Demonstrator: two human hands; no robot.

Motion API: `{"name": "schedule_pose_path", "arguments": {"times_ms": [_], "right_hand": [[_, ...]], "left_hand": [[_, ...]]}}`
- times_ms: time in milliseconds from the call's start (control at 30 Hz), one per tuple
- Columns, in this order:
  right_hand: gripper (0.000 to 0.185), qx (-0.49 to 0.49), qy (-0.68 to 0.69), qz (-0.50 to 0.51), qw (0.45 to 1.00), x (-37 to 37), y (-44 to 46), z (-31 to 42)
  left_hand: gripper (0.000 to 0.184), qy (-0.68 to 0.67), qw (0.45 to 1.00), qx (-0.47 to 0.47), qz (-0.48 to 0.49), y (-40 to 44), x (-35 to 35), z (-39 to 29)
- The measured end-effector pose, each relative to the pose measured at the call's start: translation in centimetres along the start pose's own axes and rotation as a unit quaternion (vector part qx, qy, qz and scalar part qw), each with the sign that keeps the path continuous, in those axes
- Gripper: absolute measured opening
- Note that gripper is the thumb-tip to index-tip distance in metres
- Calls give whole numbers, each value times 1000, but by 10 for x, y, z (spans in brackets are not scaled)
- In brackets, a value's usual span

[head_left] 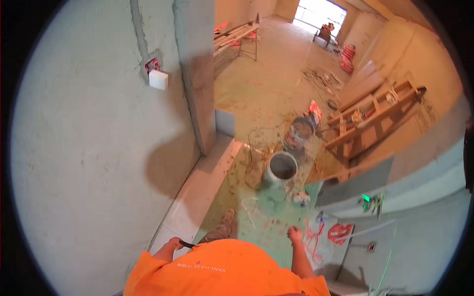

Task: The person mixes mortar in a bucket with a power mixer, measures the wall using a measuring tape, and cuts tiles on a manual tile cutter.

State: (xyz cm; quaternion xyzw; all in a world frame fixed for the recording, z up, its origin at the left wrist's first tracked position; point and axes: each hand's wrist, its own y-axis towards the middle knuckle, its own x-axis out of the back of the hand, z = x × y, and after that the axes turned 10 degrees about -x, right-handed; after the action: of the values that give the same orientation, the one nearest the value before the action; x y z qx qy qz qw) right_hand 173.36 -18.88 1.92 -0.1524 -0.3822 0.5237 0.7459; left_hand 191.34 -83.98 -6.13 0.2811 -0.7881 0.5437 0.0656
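My left hand [174, 242] is low at the left, by the edge of my orange shirt, with its fingers wrapped round a black handle-like object [186, 244]. The rest of that object is hidden behind my shirt. On the right, my right hand [295, 234] hangs over the green floor with its fingers curled in; nothing can be made out inside it. A light-coloured bucket [282, 166] with grey contents stands ahead of me, apart from both hands. Behind it is a second, dirtier bucket [301, 129].
Pale boards [197, 197] line the foot of the left wall. A wooden ladder-like frame [375, 116] leans at the right. A cable [250, 158] lies beside the buckets. A green-lit laser device [366, 201] is at the right; a trestle bench [239, 37] stands farther back.
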Motion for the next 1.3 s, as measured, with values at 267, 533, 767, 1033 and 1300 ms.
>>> {"name": "schedule_pose_path", "arguments": {"times_ms": [267,533,767,1033,1300], "right_hand": [[39,44,-263,141,954,-45,34,107],[33,7,-599,225,769,-8,210,126],[35,-6,-409,70,910,-71,429,313],[34,-6,-20,252,967,-209,526,637],[40,264,-601,250,712,-207,688,629]], "left_hand": [[53,-3,982,-11,-191,128,329,-109],[50,-164,936,-60,-306,211,507,-201],[55,-64,949,70,-302,221,566,-204],[50,-71,980,95,-157,293,648,-193],[44,-106,976,94,-168,488,844,-227]]}}
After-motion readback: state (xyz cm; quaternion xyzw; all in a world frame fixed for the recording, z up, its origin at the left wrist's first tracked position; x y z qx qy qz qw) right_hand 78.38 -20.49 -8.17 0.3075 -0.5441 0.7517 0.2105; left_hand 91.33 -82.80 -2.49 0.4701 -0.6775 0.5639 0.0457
